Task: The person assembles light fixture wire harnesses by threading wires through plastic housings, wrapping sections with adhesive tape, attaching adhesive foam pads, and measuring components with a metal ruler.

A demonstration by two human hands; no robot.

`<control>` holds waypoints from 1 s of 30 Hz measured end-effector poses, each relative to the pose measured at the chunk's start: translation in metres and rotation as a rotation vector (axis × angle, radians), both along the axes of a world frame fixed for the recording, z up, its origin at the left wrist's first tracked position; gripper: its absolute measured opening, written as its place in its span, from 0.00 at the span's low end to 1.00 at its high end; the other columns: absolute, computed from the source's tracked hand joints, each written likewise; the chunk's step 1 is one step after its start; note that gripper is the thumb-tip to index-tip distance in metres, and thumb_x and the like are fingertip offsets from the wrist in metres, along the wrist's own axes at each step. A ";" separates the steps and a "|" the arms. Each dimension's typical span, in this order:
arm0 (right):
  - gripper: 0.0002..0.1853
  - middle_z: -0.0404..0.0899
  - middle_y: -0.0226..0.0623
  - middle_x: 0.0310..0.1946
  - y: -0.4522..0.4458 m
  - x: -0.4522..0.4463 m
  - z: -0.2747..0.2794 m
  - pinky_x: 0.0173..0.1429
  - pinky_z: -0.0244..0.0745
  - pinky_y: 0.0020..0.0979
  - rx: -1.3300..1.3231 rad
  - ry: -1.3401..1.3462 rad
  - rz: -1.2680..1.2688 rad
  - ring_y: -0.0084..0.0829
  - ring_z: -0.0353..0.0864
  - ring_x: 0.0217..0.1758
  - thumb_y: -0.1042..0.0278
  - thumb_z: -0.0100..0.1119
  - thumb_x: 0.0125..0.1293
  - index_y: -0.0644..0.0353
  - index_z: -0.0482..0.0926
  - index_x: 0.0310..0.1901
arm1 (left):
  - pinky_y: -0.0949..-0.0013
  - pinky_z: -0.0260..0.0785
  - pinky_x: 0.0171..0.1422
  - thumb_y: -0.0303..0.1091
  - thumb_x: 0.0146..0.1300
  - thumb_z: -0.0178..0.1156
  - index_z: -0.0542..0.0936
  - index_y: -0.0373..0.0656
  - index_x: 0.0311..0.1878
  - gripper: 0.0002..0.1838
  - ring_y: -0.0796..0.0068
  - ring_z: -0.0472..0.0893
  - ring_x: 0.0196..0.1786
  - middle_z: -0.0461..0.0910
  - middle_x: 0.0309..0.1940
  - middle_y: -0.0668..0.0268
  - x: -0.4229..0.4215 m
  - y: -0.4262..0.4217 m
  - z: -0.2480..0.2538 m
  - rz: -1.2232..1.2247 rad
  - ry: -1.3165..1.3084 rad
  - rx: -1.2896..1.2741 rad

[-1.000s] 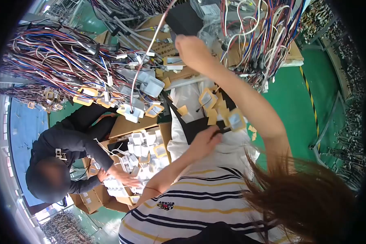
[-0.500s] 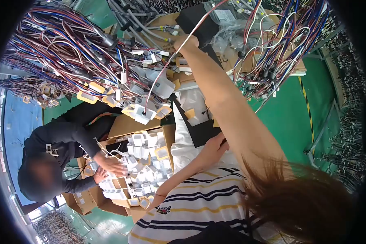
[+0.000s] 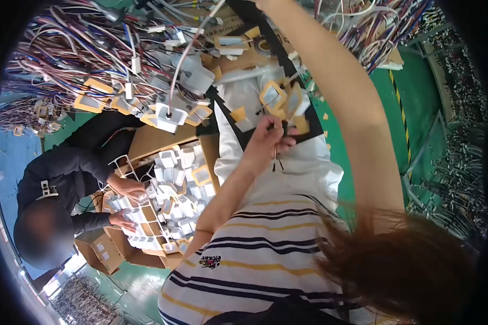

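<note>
My left hand [image 3: 268, 140] is closed over my lap, its fingers pinched round a thin dark wire whose ends hang below it. Beside its fingers lie a yellow-framed part [image 3: 273, 96] and another framed part with a pale centre [image 3: 294, 101], on a black sheet [image 3: 313, 125] across my white trousers. My right arm stretches up to the top edge, where only a small part of my right hand [image 3: 260, 3] shows near the black material. Its fingers are hidden. Small yellow pieces [image 3: 239, 114] lie left of my left hand.
Bundles of coloured wires [image 3: 65, 59] hang at the upper left, more wires [image 3: 363, 40] at the upper right. On the left a co-worker in dark clothes [image 3: 65, 168] reaches into a cardboard box [image 3: 209, 157] of white parts [image 3: 171, 176]. Green floor [image 3: 352, 157] shows at the right.
My left hand has risen from my lap to the framed parts and now pinches a wire. My right hand has moved up to the frame's edge. The co-worker's hands have spread apart over the white parts.
</note>
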State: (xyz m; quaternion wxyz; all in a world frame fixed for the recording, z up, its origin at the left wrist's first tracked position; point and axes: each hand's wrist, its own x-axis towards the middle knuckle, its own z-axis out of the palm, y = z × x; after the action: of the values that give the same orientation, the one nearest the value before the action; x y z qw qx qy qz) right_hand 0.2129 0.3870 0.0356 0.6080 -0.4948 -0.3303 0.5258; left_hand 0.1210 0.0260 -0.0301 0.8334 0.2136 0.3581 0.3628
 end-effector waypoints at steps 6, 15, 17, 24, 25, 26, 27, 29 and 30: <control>0.18 0.84 0.35 0.48 -0.188 0.024 -0.002 0.51 0.79 0.33 0.321 -0.296 0.332 0.33 0.83 0.51 0.67 0.59 0.61 0.60 0.80 0.53 | 0.62 0.68 0.70 0.19 0.68 0.48 0.63 0.44 0.71 0.28 0.60 0.67 0.71 0.64 0.69 0.62 -0.004 0.018 0.023 -0.189 -0.191 0.118; 0.21 0.82 0.42 0.39 -0.400 0.125 0.034 0.45 0.76 0.25 0.088 -0.268 0.318 0.24 0.81 0.38 0.81 0.49 0.70 0.65 0.70 0.64 | 0.64 0.73 0.65 0.19 0.69 0.50 0.55 0.39 0.60 0.21 0.58 0.79 0.60 0.71 0.62 0.47 0.027 0.008 0.013 0.084 -0.097 0.057; 0.22 0.82 0.41 0.35 -0.430 0.140 0.039 0.42 0.75 0.23 -0.139 -0.170 0.345 0.23 0.80 0.36 0.81 0.49 0.70 0.65 0.66 0.66 | 0.65 0.75 0.62 0.22 0.70 0.50 0.57 0.37 0.59 0.18 0.60 0.80 0.58 0.74 0.60 0.47 0.032 0.008 0.000 0.108 -0.141 -0.122; 0.25 0.82 0.37 0.32 -0.485 0.138 0.012 0.33 0.71 0.20 -0.468 0.122 0.306 0.19 0.77 0.30 0.66 0.54 0.72 0.67 0.63 0.66 | 0.68 0.72 0.62 0.28 0.72 0.51 0.68 0.32 0.63 0.19 0.66 0.78 0.59 0.76 0.59 0.52 0.069 -0.009 0.004 0.077 -0.019 -0.058; 0.24 0.82 0.39 0.31 -0.486 0.133 0.008 0.29 0.69 0.19 -0.465 0.135 0.271 0.19 0.75 0.25 0.66 0.53 0.72 0.67 0.63 0.66 | 0.68 0.70 0.65 0.27 0.72 0.50 0.66 0.32 0.65 0.21 0.65 0.77 0.62 0.74 0.61 0.51 0.072 -0.010 0.009 0.064 -0.012 -0.008; 0.24 0.81 0.40 0.29 -0.487 0.128 0.005 0.25 0.67 0.19 -0.459 0.149 0.235 0.20 0.73 0.20 0.67 0.51 0.73 0.67 0.62 0.66 | 0.67 0.69 0.67 0.25 0.71 0.50 0.65 0.31 0.66 0.21 0.64 0.76 0.63 0.74 0.62 0.51 0.074 -0.010 0.013 0.057 -0.023 0.008; 0.23 0.80 0.41 0.28 -0.487 0.125 0.003 0.21 0.65 0.19 -0.454 0.162 0.199 0.20 0.71 0.15 0.68 0.49 0.73 0.68 0.62 0.66 | 0.67 0.67 0.68 0.24 0.71 0.50 0.64 0.31 0.67 0.22 0.64 0.74 0.65 0.73 0.63 0.51 0.074 -0.011 0.016 0.049 -0.035 0.023; 0.23 0.81 0.41 0.29 -0.485 0.120 -0.001 0.21 0.64 0.18 -0.437 0.191 0.151 0.19 0.71 0.15 0.67 0.50 0.73 0.68 0.62 0.65 | 0.66 0.66 0.69 0.21 0.69 0.49 0.64 0.32 0.68 0.24 0.65 0.73 0.66 0.72 0.64 0.52 0.074 -0.014 0.019 0.024 -0.046 0.048; 0.23 0.81 0.41 0.29 -0.484 0.119 -0.003 0.21 0.64 0.17 -0.428 0.205 0.127 0.19 0.70 0.14 0.67 0.50 0.73 0.68 0.62 0.65 | 0.66 0.65 0.68 0.20 0.68 0.49 0.64 0.33 0.68 0.25 0.66 0.72 0.67 0.72 0.64 0.54 0.075 -0.016 0.019 0.006 -0.048 0.060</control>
State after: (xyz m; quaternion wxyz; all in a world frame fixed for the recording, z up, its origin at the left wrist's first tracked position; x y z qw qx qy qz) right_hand 0.3320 -0.0973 0.0330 0.4854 -0.5346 -0.1787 0.6684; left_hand 0.1957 0.0105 -0.0108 0.8339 0.2284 0.3275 0.3810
